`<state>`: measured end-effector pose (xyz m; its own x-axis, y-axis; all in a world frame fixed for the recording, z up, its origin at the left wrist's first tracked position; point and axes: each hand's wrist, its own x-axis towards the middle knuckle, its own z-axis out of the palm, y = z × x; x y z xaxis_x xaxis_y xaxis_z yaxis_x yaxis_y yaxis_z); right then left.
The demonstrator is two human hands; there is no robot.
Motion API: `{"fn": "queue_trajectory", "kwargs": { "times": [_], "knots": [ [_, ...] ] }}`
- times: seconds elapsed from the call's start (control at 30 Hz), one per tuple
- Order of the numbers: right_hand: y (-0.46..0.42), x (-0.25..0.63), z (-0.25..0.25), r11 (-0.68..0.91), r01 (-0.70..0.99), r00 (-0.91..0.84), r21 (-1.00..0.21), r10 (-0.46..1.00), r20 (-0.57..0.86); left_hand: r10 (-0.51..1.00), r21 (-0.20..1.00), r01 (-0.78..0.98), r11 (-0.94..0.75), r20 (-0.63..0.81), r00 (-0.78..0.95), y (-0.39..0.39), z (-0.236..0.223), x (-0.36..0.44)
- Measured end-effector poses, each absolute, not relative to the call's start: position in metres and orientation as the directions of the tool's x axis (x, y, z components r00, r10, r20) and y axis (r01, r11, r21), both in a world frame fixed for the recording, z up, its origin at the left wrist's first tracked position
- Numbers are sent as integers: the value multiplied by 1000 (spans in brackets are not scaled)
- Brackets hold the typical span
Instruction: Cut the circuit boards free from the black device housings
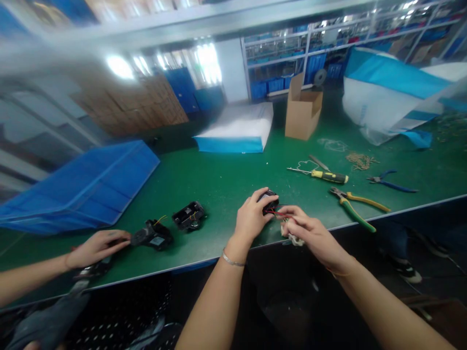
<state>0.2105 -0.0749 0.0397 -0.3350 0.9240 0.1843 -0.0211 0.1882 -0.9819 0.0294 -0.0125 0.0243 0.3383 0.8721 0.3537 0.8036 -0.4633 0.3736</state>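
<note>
Green bench (226,175), near edge: right hand (308,232) in a fingertip pinch, left hand (251,214) curled around the black housing (269,193) just beside it, that pinch being on thin red wires (279,213) running to the housing.

Pliers (343,196) right of hands (251,214), carton (297,119) behind, bin (83,184) left
</note>
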Motion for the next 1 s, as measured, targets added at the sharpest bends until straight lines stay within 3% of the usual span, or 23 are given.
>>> {"fn": "queue_trajectory", "kwargs": {
  "times": [0.13,0.27,0.53,0.73,0.83,0.9,1.0],
  "knots": [
    [-59,184,45,135,-544,-102,-828,969,225,881,390,804,-449,347,323,-16,22,37],
    [-48,165,48,61,-703,-72,-709,985,157,902,416,812,-410,318,292,-17,21,38],
    [-76,166,27,129,-351,-22,-928,989,146,846,303,808,-506,357,396,-15,16,35],
    [-59,203,42,53,-525,50,-850,998,31,786,234,769,-594,372,494,-22,12,44],
    [-55,211,43,69,-532,64,-844,997,41,779,241,758,-606,372,504,-22,13,49],
    [-63,208,40,120,-437,57,-891,993,105,787,263,757,-598,372,492,-19,12,51],
    [-83,199,34,223,-167,-22,-960,973,230,804,303,758,-578,373,464,-14,9,55]
  ]
}}
